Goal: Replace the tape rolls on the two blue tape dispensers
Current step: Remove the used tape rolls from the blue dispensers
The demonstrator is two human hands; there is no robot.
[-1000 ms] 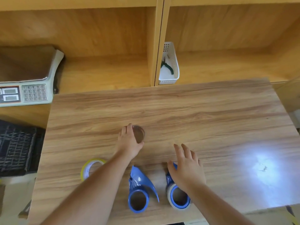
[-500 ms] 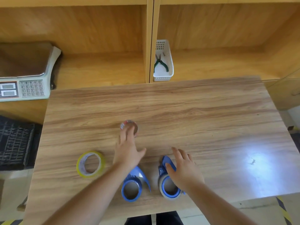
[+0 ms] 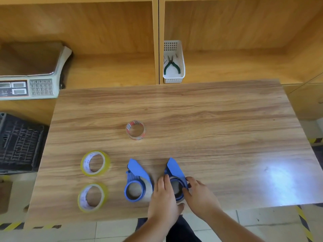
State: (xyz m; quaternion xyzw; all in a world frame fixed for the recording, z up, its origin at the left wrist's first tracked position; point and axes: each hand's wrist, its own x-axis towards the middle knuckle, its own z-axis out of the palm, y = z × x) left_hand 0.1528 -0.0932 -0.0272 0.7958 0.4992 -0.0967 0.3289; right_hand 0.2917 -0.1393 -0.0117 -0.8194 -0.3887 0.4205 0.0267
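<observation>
Two blue tape dispensers lie near the front edge of the wooden table (image 3: 218,123). The left dispenser (image 3: 135,180) lies untouched, its ring hollow. Both hands grip the right dispenser (image 3: 175,173): my left hand (image 3: 163,199) on its left side, my right hand (image 3: 199,196) on its right side, fingers around the ring. A nearly used-up clear roll (image 3: 135,130) with a red-printed core stands in the middle of the table. Two yellow tape rolls lie flat at the left, one farther (image 3: 95,163) and one nearer (image 3: 92,197).
A weighing scale (image 3: 29,79) sits on the shelf at the back left. A white basket (image 3: 173,67) holding green-handled pliers stands on the shelf behind the table. A black crate (image 3: 19,144) is left of the table.
My left hand let go of the clear roll in the middle of the table and came back to the right dispenser, which both hands now grip. The view shifted, showing a second yellow roll.
</observation>
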